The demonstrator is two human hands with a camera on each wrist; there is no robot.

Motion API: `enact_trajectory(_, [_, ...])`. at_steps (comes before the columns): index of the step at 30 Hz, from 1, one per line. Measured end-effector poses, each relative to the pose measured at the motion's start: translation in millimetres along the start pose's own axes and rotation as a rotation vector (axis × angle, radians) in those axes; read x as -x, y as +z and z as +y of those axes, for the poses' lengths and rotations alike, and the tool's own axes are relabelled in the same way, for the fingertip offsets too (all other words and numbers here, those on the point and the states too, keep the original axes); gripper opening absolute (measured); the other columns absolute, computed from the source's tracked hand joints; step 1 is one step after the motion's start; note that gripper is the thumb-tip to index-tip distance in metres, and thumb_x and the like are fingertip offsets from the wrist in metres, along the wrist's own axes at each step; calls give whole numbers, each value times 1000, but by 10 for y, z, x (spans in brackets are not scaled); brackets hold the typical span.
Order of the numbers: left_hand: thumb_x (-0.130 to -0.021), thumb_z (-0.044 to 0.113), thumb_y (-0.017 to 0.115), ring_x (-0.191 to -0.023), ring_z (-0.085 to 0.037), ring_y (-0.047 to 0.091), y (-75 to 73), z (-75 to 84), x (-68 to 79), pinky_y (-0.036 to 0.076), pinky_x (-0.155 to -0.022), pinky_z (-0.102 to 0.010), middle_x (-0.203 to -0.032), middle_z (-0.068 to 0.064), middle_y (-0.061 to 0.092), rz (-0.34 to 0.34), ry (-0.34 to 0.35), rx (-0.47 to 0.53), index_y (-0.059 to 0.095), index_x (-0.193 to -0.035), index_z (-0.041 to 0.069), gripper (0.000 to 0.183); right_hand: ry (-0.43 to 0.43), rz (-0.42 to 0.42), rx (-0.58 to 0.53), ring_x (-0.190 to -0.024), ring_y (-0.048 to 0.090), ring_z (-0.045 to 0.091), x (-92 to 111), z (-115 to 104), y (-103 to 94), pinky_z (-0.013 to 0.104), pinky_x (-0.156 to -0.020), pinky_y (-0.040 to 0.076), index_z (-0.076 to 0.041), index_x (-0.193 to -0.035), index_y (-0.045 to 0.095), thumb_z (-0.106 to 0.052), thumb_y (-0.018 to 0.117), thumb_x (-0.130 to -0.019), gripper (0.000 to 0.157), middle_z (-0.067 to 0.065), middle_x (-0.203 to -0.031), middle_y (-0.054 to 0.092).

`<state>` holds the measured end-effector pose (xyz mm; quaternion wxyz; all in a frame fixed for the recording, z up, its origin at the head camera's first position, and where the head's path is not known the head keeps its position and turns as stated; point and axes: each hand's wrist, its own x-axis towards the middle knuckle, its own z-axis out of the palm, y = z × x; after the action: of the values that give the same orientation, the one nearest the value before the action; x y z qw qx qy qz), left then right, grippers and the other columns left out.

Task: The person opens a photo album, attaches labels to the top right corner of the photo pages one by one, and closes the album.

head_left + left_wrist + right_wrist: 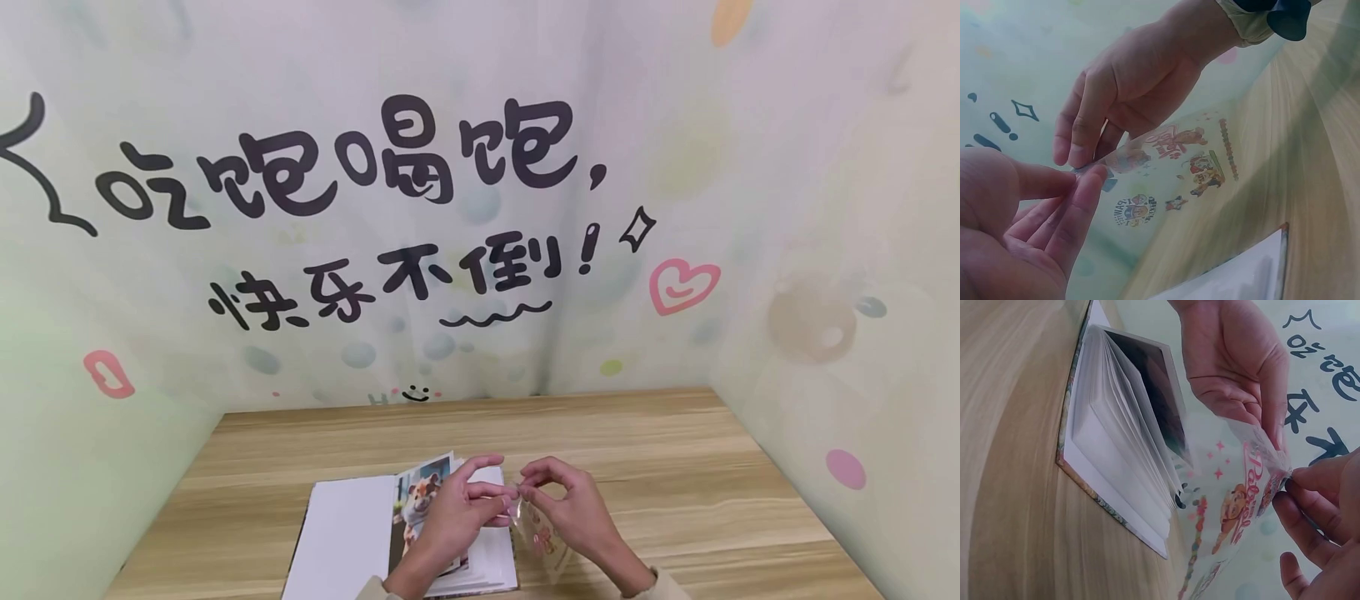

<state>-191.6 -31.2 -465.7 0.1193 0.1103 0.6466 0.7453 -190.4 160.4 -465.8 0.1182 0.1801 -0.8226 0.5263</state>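
A clear sticker sheet printed with small cartoon dogs and pink lettering hangs from both hands above the table. My left hand pinches its upper edge between thumb and forefinger. Right beside it, my right hand pinches the same corner, its thumb and fingertips almost meeting the left ones. The left wrist view shows the sheet slanting away below the fingers. Under my left hand lies an open photo album with white inner cover. A photo of a brown-and-white furry animal shows on its page, partly hidden by the hand.
The album's stack of pages stands slightly fanned in the right wrist view. A wood-grain table extends around it. Printed fabric walls with black lettering close off the back and sides.
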Motion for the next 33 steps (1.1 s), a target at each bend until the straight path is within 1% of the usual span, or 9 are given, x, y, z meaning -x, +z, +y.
enact_trajectory(4, [-92, 1, 68, -90, -36, 72, 9, -24, -10, 60, -73, -32, -104, -20, 73, 17, 0, -19, 50, -138, 3, 49, 33, -3, -13, -87, 66, 10, -5, 9, -16, 30, -84, 51, -17, -98, 70, -10, 76, -87, 15, -9, -84, 70])
enact_trajectory(12, [-91, 2, 69, -90, -38, 72, 20, -44, -19, 60, -72, -32, -100, -21, 73, 31, 6, -25, 51, -137, 2, 50, 40, 0, -38, -88, 67, 11, -10, 17, -25, 35, -85, 53, -15, -99, 69, -10, 75, -87, 14, -7, -85, 71])
enact_trajectory(20, [-90, -1, 68, -88, -35, 73, 18, -63, -30, 60, -72, -32, -99, -22, 73, 29, -6, -25, 49, -139, 2, 52, 95, 4, -67, -83, 66, 10, -16, 42, -32, 27, -78, 51, -13, -95, 68, -6, 75, -86, 13, -2, -86, 70])
enact_trajectory(27, [-91, 1, 69, -87, -36, 73, 17, -65, -35, 60, -72, -32, -98, -21, 73, 33, -11, -19, 49, -139, 2, 52, 76, 2, -92, -80, 65, 9, -29, 73, -43, 26, -75, 51, -9, -96, 67, -5, 74, -87, 12, 0, -87, 70])
enact_trajectory(30, [-91, 1, 69, -88, -38, 73, 15, -61, -31, 60, -72, -32, -98, -23, 72, 31, -8, -17, 49, -139, 1, 52, 74, 2, -99, -79, 64, 8, -33, 84, -46, 26, -75, 51, -6, -97, 67, -6, 74, -87, 12, 1, -87, 70])
enact_trajectory(33, [-91, 0, 68, -88, -39, 72, 13, -54, -30, 60, -72, -32, -98, -24, 72, 29, -2, -16, 49, -138, 1, 52, 83, 1, -107, -79, 64, 8, -37, 88, -48, 25, -75, 51, -6, -96, 66, -5, 74, -87, 13, 1, -87, 69])
